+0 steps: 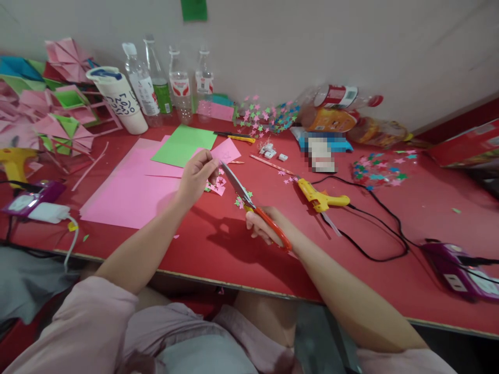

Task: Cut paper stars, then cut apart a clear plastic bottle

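My left hand (pixel 197 174) pinches a small pink piece of paper (pixel 226 150) above the red table (pixel 218 244). My right hand (pixel 265 226) grips red-handled scissors (pixel 255 208), whose blades point up and left and meet the lower edge of the pink piece. Small cut paper stars (pixel 238 201) lie on the table just under the blades. A stack of large pink sheets (pixel 128 189) with a green sheet (pixel 185 145) on top lies to the left of my left hand.
A yellow glue gun (pixel 322 197) with a black cord lies right of the scissors. Several bottles (pixel 171 85) and a white cup (pixel 117 98) stand by the wall. Folded paper shapes (pixel 50 98) pile at left; coloured stars (pixel 380 169) at right; power strips (pixel 458 267) near the edges.
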The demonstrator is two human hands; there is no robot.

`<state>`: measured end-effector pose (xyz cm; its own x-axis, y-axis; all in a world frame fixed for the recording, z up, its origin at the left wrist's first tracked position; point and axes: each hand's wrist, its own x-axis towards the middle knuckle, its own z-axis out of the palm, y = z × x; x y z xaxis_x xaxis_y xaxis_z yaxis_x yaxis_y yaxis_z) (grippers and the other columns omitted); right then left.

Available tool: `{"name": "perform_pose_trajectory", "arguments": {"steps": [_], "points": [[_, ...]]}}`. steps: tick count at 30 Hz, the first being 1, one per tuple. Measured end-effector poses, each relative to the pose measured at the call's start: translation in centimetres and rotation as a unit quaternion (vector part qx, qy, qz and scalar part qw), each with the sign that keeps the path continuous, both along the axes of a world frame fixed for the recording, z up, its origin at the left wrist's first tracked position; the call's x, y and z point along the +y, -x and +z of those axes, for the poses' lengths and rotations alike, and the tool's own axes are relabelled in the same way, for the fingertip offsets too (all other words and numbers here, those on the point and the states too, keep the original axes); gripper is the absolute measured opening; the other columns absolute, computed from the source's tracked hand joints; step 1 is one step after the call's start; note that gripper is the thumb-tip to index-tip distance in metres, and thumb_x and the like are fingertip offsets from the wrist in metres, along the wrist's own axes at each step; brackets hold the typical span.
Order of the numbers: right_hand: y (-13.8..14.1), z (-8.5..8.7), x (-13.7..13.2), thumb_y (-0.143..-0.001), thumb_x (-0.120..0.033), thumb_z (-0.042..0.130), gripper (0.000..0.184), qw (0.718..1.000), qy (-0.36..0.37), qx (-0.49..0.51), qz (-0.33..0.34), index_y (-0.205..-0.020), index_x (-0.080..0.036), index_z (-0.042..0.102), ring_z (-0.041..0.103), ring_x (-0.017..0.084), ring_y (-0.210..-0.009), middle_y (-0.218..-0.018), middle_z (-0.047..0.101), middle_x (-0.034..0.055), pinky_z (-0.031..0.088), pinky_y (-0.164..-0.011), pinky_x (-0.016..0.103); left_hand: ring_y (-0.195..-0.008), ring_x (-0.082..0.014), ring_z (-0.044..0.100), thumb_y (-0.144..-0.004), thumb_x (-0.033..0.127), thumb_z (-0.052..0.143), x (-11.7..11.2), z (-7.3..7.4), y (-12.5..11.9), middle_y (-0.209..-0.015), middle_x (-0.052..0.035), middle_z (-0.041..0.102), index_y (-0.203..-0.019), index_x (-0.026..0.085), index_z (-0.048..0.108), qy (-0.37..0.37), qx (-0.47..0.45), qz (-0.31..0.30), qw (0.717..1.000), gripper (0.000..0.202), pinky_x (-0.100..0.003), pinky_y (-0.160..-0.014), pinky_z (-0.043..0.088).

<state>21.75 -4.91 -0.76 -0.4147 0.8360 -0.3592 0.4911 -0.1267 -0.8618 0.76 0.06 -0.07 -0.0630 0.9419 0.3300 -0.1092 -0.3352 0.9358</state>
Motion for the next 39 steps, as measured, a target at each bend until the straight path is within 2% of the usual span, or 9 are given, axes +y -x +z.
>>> {"name": "perform_pose_trajectory", "arguments": {"steps": [8, 14, 18, 22, 28, 33, 39], "points": [[0.4, 1.1, -0.8, -0.082, -0.064, 0.051, 0.047, 0.999, -0.02, 0.032, -0.009, -0.062, -0.021, 0.049, 0.042, 0.008, -0.031, -0.033, 0.035, -0.01, 0.049, -0.051, 0.025, -0.039, -0.0024, 0.045, -0.08, 0.017, 0.053, 0.2, -0.1, 0.2, -0.048, 0.0067, 0.051, -0.062, 0.019, 0.044, 0.003, 0.003, -0.007, 1.0, 0.021, -0.016, -0.042, 0.036], [0.6, 1.6, -1.0, -0.077, -0.073, 0.052, 0.054, 0.999, -0.001, 0.032, -0.008, -0.059, -0.022, 0.046, 0.04, 0.008, -0.031, -0.032, 0.033, -0.0102, 0.048, -0.048, 0.024, -0.039, -0.0017, 0.045, -0.08, 0.018, 0.054, 0.2, -0.1, 0.2, -0.048, 0.0074, 0.051, -0.062, 0.019, 0.043, 0.006, -0.007, -0.016, 1.0, 0.022, -0.015, -0.041, 0.035], [0.6, 1.8, -1.0, -0.077, -0.072, 0.052, 0.054, 1.0, 0.007, 0.023, -0.004, -0.059, -0.022, 0.045, 0.038, 0.006, -0.03, -0.032, 0.033, -0.0103, 0.047, -0.047, 0.022, -0.039, -0.0016, 0.045, -0.08, 0.02, 0.055, 0.3, -0.1, 0.2, -0.049, 0.0074, 0.05, -0.061, 0.019, 0.043, 0.011, -0.02, -0.023, 0.999, 0.022, -0.015, -0.041, 0.035], [0.5, 1.4, -1.0, -0.078, -0.072, 0.051, 0.053, 1.0, 0.004, 0.019, -0.014, -0.06, -0.022, 0.045, 0.043, 0.008, -0.031, -0.032, 0.032, -0.0096, 0.04, -0.039, 0.021, -0.04, -0.0014, 0.045, -0.081, 0.022, 0.056, 0.2, -0.2, 0.1, -0.051, 0.0068, 0.052, -0.062, 0.019, 0.045, 0.019, -0.042, -0.031, 0.998, 0.022, -0.015, -0.041, 0.036], [0.6, 0.3, -0.7, -0.078, -0.072, 0.052, 0.053, 0.999, -0.004, 0.042, -0.027, -0.06, -0.022, 0.046, 0.039, 0.006, -0.028, -0.031, 0.033, -0.0103, 0.045, -0.041, 0.022, -0.043, -0.0021, 0.049, -0.08, 0.024, 0.058, 0.0, -0.3, -0.3, -0.055, 0.0051, 0.055, -0.064, 0.018, 0.049, 0.054, -0.082, -0.07, 0.993, 0.019, -0.015, -0.042, 0.039], [0.7, -0.2, -0.1, -0.076, -0.07, 0.057, 0.052, 0.999, 0.025, -0.01, -0.041, -0.058, -0.021, 0.049, 0.041, 0.008, -0.025, -0.029, 0.037, -0.0085, 0.044, -0.038, 0.023, -0.041, -0.0016, 0.048, -0.08, 0.021, 0.057, -0.2, -0.2, -0.6, -0.054, 0.006, 0.056, -0.066, 0.018, 0.049, 0.059, -0.101, -0.055, 0.992, 0.016, -0.014, -0.042, 0.039], [0.6, -0.2, -0.2, -0.077, -0.068, 0.056, 0.051, 0.999, 0.029, -0.015, -0.037, -0.059, -0.021, 0.05, 0.041, 0.008, -0.025, -0.029, 0.037, -0.0084, 0.044, -0.039, 0.023, -0.04, -0.0013, 0.047, -0.079, 0.019, 0.056, -0.4, 0.1, -0.7, -0.053, 0.0065, 0.055, -0.065, 0.018, 0.047, 0.058, -0.098, -0.043, 0.993, 0.017, -0.014, -0.041, 0.037]]}}
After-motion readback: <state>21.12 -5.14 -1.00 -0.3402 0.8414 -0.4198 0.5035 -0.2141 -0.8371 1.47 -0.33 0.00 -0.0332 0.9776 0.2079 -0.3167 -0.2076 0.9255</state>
